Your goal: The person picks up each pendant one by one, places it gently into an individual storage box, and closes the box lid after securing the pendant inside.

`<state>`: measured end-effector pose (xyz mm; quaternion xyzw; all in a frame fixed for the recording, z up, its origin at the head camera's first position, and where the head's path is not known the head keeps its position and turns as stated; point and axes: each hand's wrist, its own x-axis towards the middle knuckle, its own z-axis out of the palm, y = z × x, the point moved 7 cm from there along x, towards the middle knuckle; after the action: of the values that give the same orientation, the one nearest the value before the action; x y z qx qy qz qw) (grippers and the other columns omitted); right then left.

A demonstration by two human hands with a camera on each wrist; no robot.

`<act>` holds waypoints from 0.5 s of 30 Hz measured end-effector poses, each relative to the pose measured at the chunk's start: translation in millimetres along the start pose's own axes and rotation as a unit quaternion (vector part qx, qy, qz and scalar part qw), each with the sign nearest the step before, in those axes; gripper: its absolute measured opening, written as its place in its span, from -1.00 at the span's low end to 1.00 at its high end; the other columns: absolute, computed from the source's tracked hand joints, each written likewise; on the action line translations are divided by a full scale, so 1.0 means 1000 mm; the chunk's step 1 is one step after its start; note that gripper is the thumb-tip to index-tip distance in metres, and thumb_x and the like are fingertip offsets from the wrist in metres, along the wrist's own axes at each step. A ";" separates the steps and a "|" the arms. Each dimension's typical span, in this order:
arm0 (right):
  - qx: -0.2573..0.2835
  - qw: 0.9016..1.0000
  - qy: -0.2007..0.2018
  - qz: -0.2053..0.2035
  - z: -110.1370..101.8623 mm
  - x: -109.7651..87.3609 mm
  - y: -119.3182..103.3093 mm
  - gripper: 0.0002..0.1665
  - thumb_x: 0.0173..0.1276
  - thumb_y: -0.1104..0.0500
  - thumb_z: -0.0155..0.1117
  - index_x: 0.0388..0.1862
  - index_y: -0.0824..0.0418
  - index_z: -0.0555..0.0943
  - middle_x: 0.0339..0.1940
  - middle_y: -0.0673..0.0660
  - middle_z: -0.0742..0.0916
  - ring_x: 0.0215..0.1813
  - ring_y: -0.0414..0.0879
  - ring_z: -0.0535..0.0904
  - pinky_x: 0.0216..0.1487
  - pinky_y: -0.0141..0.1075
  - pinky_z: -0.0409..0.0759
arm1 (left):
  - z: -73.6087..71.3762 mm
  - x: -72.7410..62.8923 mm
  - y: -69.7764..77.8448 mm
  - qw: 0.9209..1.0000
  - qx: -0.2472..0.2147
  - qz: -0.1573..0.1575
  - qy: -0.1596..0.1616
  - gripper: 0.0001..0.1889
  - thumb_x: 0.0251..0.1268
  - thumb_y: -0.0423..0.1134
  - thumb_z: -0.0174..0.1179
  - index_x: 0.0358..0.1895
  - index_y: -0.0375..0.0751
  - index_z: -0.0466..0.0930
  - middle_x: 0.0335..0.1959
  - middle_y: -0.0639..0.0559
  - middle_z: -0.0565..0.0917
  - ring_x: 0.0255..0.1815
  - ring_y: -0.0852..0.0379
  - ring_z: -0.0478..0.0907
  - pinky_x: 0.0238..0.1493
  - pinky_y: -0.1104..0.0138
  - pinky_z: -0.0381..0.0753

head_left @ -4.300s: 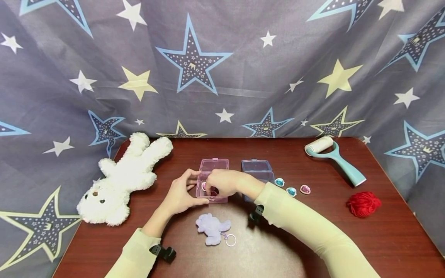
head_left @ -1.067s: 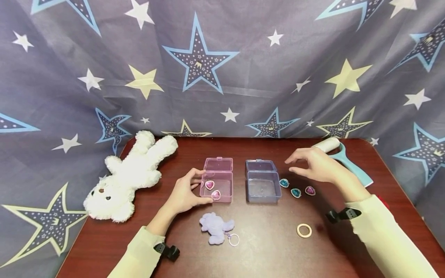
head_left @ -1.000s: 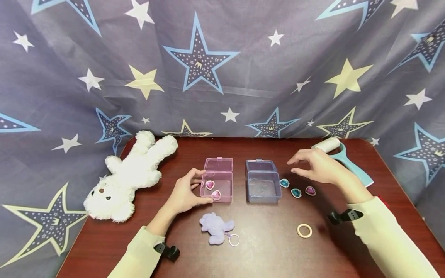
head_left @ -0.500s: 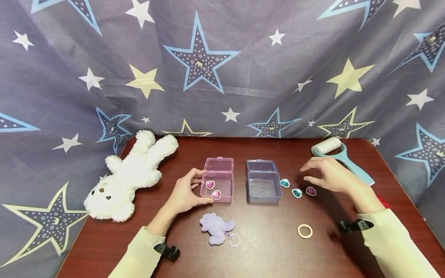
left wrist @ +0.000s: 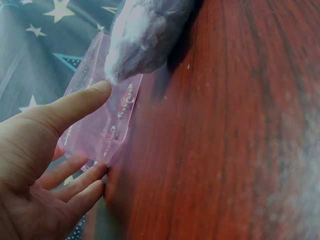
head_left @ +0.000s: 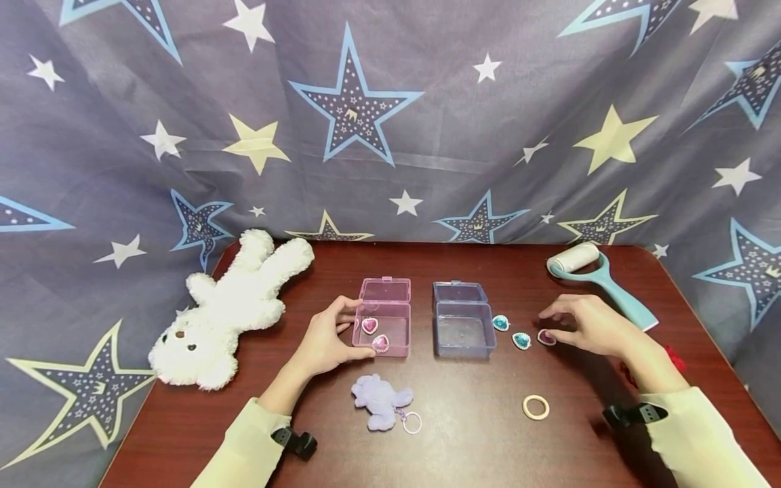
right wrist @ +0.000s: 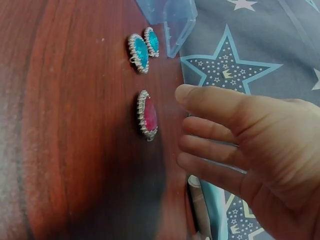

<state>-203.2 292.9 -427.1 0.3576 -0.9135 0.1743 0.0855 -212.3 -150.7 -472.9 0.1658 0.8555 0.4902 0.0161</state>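
My left hand (head_left: pixel 323 342) holds the left side of a lidded pink plastic box (head_left: pixel 398 318), thumb at its front edge and fingers along its side. Two pink heart-shaped gems (head_left: pixel 369 326) with beaded rims lie inside. Another pink heart gem (head_left: pixel 545 337) is on the table just beneath the fingertips of my right hand (head_left: pixel 588 325). That hand's fingers are apart and hold nothing; the right wrist view shows a gap to the pink gem (right wrist: pixel 149 115). Two teal heart gems (head_left: pixel 521 341) lie left of it, beside an empty blue plastic box (head_left: pixel 465 329) with its lid raised.
A purple plush keychain (head_left: pixel 379 403) lies in front of the pink box, a wooden ring (head_left: pixel 535 407) nearer the right. A white teddy bear (head_left: pixel 234 301) lies at the left. At the right are a lint roller (head_left: pixel 613 285) and red yarn (head_left: pixel 676 359), partly behind the forearm.
My right hand has left the pink box, where it reached inside earlier, and has come down and rightward to the loose pink gem. The left hand has stayed at the pink box.
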 end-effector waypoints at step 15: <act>0.016 0.999 -0.024 0.024 0.008 -0.010 0.003 -0.64 0.07 0.17 0.75 -0.12 0.08 0.84 -0.23 -0.13 0.82 -0.25 -0.29 0.71 -0.28 -0.31 0.77 | 0.000 -0.001 0.000 1.000 0.000 -0.005 -0.001 -0.09 -0.25 -0.28 0.81 0.30 -0.20 0.51 0.35 -0.20 0.67 0.24 -0.18 0.73 0.33 -0.04 0.73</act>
<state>-198.7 298.1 -438.4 0.3414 -0.9206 0.1818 0.0536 -211.3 -150.5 -472.7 0.1624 0.8565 0.4895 0.0196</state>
